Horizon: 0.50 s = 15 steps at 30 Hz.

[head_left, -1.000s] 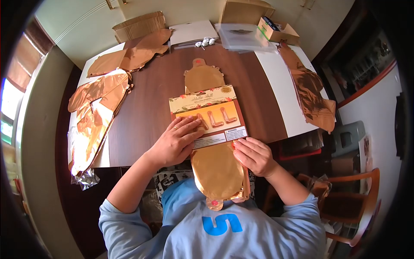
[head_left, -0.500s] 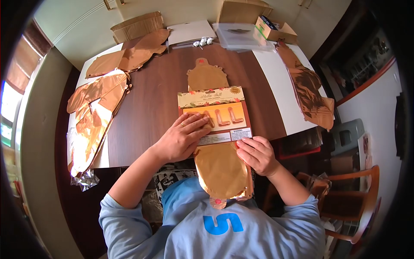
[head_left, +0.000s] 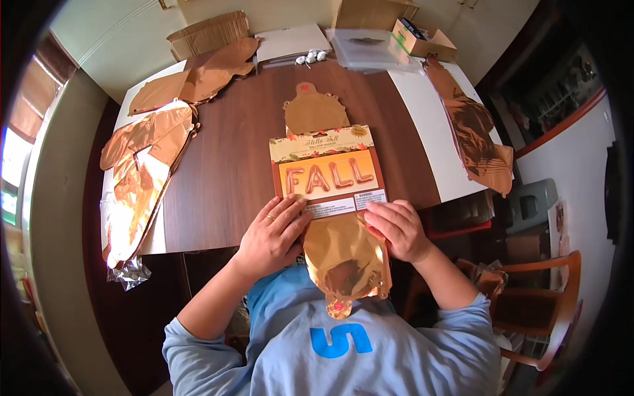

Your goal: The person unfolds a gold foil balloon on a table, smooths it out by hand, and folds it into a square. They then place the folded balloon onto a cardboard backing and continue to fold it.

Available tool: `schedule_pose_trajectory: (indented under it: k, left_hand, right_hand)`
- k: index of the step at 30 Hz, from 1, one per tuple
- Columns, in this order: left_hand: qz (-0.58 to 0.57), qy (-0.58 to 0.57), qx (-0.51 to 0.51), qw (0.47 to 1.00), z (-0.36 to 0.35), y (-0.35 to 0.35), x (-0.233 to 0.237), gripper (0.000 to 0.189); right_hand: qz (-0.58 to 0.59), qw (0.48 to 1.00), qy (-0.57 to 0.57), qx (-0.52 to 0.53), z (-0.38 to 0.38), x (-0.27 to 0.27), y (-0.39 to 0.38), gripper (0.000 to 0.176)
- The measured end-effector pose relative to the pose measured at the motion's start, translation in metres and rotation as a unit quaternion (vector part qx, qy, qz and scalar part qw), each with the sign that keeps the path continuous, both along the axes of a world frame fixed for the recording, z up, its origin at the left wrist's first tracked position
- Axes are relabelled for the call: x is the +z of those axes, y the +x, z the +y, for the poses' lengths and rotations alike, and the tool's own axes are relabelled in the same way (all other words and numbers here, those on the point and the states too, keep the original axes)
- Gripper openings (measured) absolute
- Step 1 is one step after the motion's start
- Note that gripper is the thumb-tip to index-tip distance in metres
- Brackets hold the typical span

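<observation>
A long copper foil balloon (head_left: 343, 254) lies from the table's middle over the near edge onto my lap. On top of it rests a printed card (head_left: 327, 170) showing the letters FALL. My left hand (head_left: 272, 237) lies flat with its fingers on the card's lower left corner and the balloon's left edge. On the other side, my right hand (head_left: 395, 228) has its fingers curled on the card's lower right corner and the balloon's right edge.
On the brown wooden table (head_left: 231, 165), more flattened copper foil balloons lie at the left (head_left: 142, 171), back left (head_left: 198, 76) and right (head_left: 472, 129). Cardboard boxes (head_left: 422, 43), a clear bag (head_left: 370, 49) and white sheets (head_left: 290, 43) sit at the back. A wooden chair (head_left: 541, 310) stands at my right.
My left hand slid back off the card's face toward me, uncovering the whole word FALL. The card sits a little farther up the balloon, whose lower end now puffs slightly.
</observation>
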State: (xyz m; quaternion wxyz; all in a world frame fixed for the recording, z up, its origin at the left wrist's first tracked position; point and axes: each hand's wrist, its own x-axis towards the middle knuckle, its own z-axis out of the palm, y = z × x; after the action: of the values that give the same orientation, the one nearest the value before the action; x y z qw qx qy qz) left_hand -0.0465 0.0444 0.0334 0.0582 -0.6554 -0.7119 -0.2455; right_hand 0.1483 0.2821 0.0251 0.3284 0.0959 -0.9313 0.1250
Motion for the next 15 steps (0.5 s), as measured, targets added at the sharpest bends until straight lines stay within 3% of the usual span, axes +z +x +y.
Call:
schedule_pose_trajectory:
  k: [10,13,15]
  left_hand:
    - [-0.056,0.047,0.034,0.997,0.002,0.001,-0.003,0.058]
    - [-0.087,0.053,0.058,0.993,0.002,-0.001,-0.007,0.064]
    - [-0.155,0.045,0.094,0.982,0.004,0.001,-0.010,0.069]
  right_hand:
    - [-0.036,0.999,-0.038,0.006,0.009,0.011,-0.014,0.036]
    - [-0.071,0.990,-0.123,-0.013,0.014,0.009,-0.021,0.039]
    - [-0.116,0.968,-0.202,-0.091,0.009,0.013,-0.026,0.055]
